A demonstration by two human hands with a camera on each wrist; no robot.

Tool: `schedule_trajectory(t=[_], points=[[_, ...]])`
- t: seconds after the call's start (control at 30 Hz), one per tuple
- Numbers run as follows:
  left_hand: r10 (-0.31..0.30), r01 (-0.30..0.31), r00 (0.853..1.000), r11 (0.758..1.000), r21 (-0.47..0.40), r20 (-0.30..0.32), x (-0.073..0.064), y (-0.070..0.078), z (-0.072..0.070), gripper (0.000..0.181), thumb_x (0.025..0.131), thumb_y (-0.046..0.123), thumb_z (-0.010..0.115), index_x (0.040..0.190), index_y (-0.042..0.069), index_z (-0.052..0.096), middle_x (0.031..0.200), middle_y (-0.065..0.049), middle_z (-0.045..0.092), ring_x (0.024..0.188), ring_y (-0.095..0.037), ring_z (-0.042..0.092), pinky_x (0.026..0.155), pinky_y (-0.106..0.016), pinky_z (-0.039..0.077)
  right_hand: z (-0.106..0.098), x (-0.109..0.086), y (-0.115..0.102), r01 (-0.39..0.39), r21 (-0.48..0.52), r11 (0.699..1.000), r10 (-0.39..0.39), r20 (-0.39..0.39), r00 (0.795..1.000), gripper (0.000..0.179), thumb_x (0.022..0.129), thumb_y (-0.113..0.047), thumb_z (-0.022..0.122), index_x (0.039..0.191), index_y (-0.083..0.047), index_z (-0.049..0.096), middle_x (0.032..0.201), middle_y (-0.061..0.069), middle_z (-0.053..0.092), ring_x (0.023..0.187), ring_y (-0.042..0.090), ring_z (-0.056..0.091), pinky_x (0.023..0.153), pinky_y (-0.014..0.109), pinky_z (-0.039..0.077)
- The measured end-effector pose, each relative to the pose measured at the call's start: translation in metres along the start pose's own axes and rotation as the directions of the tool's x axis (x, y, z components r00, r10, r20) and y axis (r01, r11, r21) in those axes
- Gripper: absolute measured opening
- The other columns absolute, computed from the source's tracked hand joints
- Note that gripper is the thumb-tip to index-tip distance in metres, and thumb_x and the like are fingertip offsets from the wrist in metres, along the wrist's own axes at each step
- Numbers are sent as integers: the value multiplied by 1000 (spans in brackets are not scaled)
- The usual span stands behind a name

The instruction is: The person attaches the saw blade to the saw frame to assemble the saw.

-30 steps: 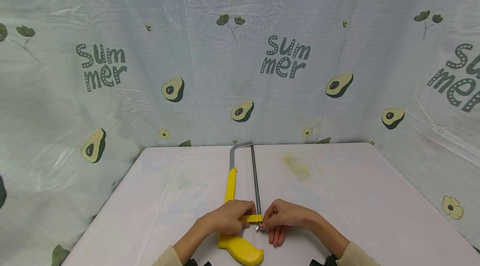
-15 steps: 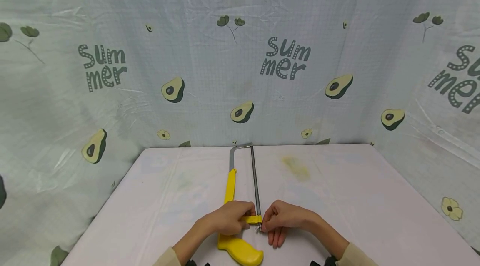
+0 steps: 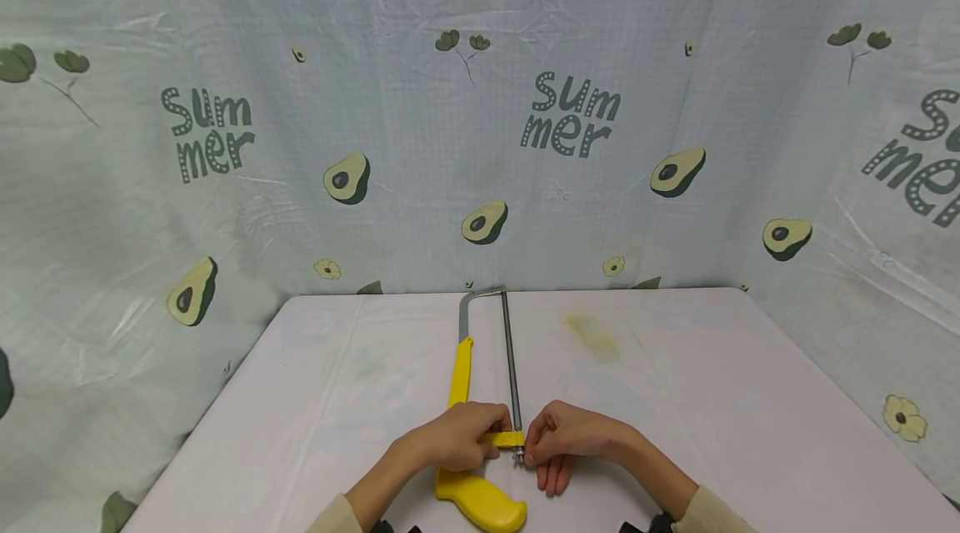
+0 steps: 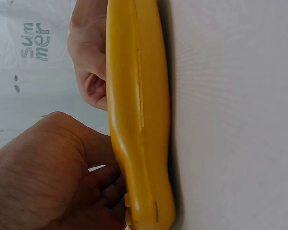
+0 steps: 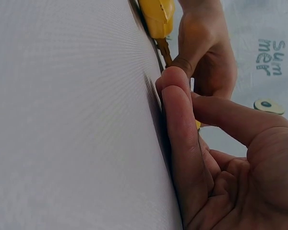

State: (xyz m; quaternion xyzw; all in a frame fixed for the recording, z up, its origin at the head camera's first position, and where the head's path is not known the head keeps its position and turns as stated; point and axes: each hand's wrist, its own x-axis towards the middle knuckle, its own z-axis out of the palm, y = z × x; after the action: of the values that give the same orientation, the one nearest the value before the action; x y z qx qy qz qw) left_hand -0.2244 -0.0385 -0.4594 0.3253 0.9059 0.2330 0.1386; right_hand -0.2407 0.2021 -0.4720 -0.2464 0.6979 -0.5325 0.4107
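A hacksaw with a yellow handle (image 3: 489,503) and a grey front frame (image 3: 463,318) lies on the table, its dark blade (image 3: 511,358) running along the right side. My left hand (image 3: 463,435) grips the yellow frame by the blade's near holder (image 3: 504,439). Below that holder sits a small metal wing nut (image 3: 518,457). My right hand (image 3: 572,435) pinches at it with thumb and index finger, the other fingers (image 5: 182,129) stretched low along the table. In the left wrist view the yellow handle (image 4: 139,105) hides part of both hands.
The white table (image 3: 360,366) reaches back to a hanging sheet (image 3: 420,141) printed with avocados and lettering. A yellowish stain (image 3: 594,337) marks the tabletop to the right of the blade.
The wing nut's wings show at a slightly different angle than a second ago, with the right fingertips beside it. Left hand and hacksaw stay in place.
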Motion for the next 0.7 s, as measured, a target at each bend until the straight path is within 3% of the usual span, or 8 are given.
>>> schedule_trajectory(t=[0.7], points=[[4, -3, 1000, 1000, 9, -8, 1, 0, 1, 19, 94, 13, 73, 106, 21, 61, 86, 13, 54, 79, -3, 48, 75, -20, 43, -1, 0, 2, -3, 18, 1000, 2, 19, 1000, 15, 96, -10, 66, 99, 4, 71, 71, 4, 74, 58, 9, 71, 56, 23, 58]])
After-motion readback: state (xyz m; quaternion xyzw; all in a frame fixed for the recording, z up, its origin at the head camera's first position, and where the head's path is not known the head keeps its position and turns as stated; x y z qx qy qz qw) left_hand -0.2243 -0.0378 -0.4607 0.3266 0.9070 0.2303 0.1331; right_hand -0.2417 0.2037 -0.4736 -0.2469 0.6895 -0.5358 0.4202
